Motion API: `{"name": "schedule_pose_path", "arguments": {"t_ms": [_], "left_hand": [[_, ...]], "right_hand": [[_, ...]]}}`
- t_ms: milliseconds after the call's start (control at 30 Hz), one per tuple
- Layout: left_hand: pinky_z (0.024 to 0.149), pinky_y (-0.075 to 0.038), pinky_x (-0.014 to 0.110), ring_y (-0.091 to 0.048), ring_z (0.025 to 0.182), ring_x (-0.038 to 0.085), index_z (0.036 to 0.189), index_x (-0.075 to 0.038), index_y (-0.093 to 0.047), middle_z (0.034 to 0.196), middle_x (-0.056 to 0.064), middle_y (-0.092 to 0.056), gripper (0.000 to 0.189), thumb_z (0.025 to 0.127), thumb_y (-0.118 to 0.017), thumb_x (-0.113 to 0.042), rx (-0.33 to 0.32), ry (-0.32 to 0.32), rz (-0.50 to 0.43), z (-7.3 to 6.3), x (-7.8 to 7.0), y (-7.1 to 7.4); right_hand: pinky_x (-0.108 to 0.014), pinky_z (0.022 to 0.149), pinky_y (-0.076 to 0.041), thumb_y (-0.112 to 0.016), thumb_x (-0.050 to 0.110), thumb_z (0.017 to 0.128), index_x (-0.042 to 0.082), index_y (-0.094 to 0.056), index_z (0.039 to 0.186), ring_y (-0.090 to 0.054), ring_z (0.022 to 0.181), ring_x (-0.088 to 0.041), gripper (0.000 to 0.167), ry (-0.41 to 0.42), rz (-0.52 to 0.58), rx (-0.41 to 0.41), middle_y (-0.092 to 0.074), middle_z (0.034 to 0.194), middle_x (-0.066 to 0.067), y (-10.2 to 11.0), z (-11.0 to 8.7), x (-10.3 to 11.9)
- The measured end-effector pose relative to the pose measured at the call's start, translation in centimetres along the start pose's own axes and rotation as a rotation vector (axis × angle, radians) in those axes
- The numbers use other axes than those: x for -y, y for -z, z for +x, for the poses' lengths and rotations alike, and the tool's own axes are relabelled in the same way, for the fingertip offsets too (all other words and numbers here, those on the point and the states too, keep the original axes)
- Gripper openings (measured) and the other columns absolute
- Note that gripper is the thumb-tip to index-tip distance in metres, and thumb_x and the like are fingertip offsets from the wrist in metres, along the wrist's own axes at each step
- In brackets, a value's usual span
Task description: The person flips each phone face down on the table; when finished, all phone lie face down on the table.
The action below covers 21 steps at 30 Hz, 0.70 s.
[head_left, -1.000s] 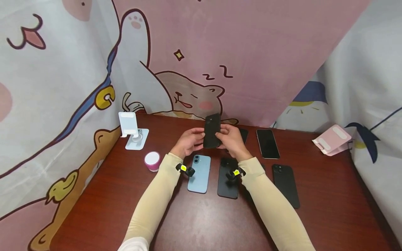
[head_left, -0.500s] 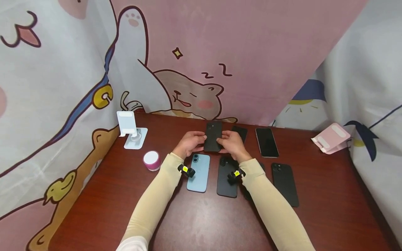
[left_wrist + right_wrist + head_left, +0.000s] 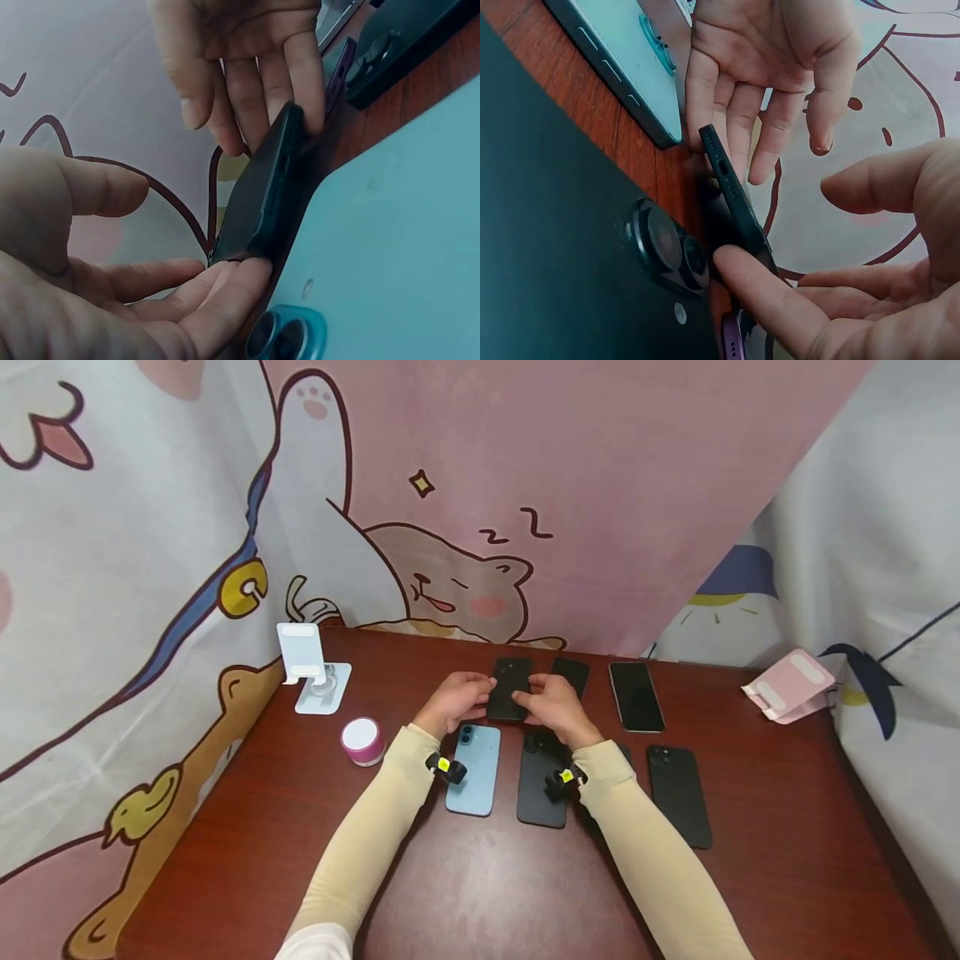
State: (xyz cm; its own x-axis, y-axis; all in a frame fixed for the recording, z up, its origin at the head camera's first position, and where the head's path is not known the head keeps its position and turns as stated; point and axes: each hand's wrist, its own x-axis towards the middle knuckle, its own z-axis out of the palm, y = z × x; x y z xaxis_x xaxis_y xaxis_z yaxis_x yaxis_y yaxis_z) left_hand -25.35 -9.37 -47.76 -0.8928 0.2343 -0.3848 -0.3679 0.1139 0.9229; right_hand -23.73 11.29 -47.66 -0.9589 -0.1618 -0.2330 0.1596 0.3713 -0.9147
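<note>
A black smartphone (image 3: 512, 687) lies back up, flat or nearly so, at the table's far middle between both hands. My left hand (image 3: 455, 700) is at its left side, fingers touching its edge. In the left wrist view the left thumb (image 3: 109, 186) stands apart from the phone. My right hand (image 3: 557, 703) is at the opposite side, a fingertip against the edge; the right wrist view shows its thumb (image 3: 870, 184) raised off the phone. Directly in front lie a light blue phone (image 3: 477, 777) and a dark phone (image 3: 542, 789). Whether the black phone fully touches the table cannot be told.
Right of the hands are a partly covered dark phone (image 3: 572, 675), a screen-up phone (image 3: 636, 697) and another black phone (image 3: 681, 797). A white phone stand (image 3: 303, 653) and pink round container (image 3: 363, 743) stand left, a pink stand (image 3: 795, 685) far right. Printed curtains border the table.
Both hands have lowered the black phone from a raised, tilted pose to about table level. In the head view, its back has turned flatter. The other phones stay where they were.
</note>
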Motion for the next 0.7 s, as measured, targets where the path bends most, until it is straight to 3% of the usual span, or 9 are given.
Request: {"name": "schedule_pose_path", "arguments": {"t_ms": [267,700], "left_hand": [[0.121,-0.043,0.05,-0.047,0.149,0.038,0.155,0.004,-0.043,0.162,0.019,-0.046,0.062,0.107,-0.063,-0.029,0.022,-0.023,0.006,-0.28,0.04,-0.06],[0.121,-0.043,0.05,-0.048,0.148,0.038,0.154,0.005,-0.045,0.16,0.021,-0.047,0.059,0.107,-0.062,-0.027,0.023,-0.032,0.001,-0.53,0.1,-0.15]], "right_hand": [[-0.048,0.103,-0.058,-0.066,0.026,0.104,-0.008,-0.04,0.157,-0.069,0.125,-0.04,0.068,0.038,-0.059,0.033,-0.048,0.159,-0.028,0.23,-0.08,-0.33],[-0.046,0.098,-0.061,-0.065,0.028,0.104,-0.005,-0.049,0.154,-0.075,0.113,-0.035,0.061,0.087,-0.13,-0.035,-0.058,0.151,-0.025,0.63,-0.48,-0.38]]}}
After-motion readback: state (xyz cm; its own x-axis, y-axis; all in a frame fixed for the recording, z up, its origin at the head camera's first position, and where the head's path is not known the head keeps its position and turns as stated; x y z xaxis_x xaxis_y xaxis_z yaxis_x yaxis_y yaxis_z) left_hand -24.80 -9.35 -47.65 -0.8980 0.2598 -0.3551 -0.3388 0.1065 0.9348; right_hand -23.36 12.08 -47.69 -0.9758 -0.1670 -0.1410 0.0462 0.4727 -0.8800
